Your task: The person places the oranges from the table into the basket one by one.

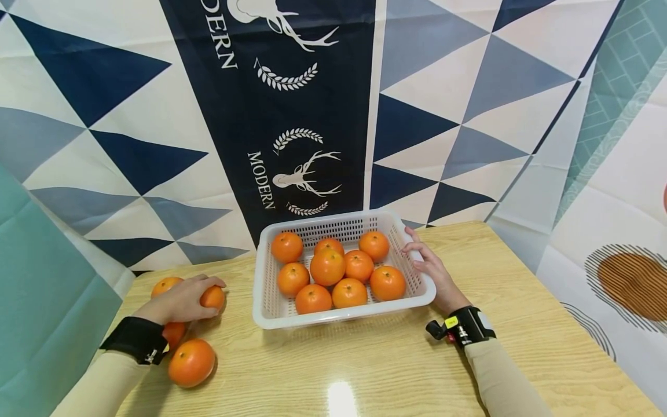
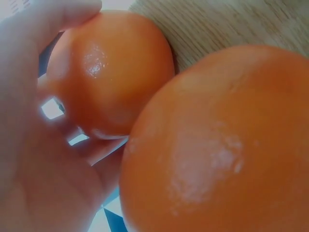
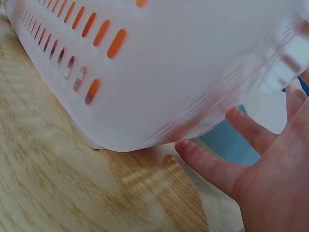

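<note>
My left hand (image 1: 182, 298) curls its fingers and thumb round an orange (image 1: 212, 297) at the left of the table. In the left wrist view the held orange (image 2: 113, 72) sits between thumb and fingers, with a larger-looking orange (image 2: 222, 145) close in front of the camera. Another orange (image 1: 191, 363) lies nearer the front, and one more (image 1: 167, 285) shows behind the hand. My right hand (image 1: 435, 272) is at the right end of a white plastic basket (image 1: 344, 315), its extended fingers (image 3: 207, 162) touching the outer wall. Several oranges lie inside the basket.
The wooden table (image 1: 333, 359) carries the basket near its back edge. Behind it hangs a patterned cloth (image 1: 307, 104) with triangles and deer heads. A teal panel (image 1: 47, 301) borders the left side, and a pale printed cloth (image 1: 589, 231) the right.
</note>
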The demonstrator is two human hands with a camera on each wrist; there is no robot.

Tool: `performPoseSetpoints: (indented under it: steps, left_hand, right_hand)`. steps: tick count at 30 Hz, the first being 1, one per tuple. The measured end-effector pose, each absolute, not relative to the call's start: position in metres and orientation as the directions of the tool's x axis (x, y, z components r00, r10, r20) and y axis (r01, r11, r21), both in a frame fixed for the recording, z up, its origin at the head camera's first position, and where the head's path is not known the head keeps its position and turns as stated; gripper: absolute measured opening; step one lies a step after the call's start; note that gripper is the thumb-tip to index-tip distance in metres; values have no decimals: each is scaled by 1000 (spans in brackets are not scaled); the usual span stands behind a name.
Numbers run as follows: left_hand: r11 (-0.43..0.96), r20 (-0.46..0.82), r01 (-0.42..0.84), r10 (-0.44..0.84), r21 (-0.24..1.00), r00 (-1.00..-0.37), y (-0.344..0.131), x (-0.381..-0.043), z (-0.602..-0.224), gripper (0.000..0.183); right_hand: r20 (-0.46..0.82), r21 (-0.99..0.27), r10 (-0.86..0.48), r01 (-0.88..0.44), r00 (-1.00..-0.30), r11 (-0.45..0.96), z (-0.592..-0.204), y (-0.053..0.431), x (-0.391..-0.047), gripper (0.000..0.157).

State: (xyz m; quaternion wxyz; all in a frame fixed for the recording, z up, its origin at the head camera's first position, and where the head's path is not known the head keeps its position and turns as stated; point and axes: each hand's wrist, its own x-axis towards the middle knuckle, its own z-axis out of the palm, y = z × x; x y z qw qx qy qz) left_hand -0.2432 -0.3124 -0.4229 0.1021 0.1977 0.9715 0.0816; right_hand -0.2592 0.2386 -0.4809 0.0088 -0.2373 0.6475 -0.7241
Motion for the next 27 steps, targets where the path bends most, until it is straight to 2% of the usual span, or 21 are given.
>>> performPoseSetpoints:
  steps: [4, 11, 27]
  left_hand:
    - [908, -115, 378, 401, 182, -909, -312, -243, -422, 56]
    - [891, 61, 418, 414, 178, -908, -310, -245, -410, 51]
    - [877, 121, 455, 441, 156, -890, -287, -252, -379, 46]
  right_hand:
    - [321, -946, -326, -282, -889, -162, -479, 238, -258, 29]
    - [332, -942, -329, -288, -884, -175, -477, 237, -255, 29]
    - [320, -946, -335, -277, -886, -170, -478, 239, -258, 28]
